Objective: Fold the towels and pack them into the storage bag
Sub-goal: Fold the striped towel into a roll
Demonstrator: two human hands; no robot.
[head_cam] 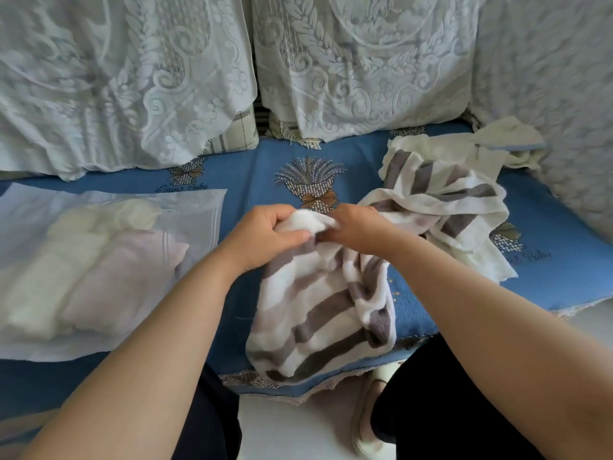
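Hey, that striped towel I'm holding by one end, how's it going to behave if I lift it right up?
Probably floppy: the striped towel already sags in soft folds below where the left hand and right hand pinch its top edge. It looks plush, so likely grippy rather than slippery. Its lower end drapes over the edge of the blue cushion, so it would likely swing free.

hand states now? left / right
Left hand: gripping the top edge of the striped towel.
Right hand: gripping the same edge.
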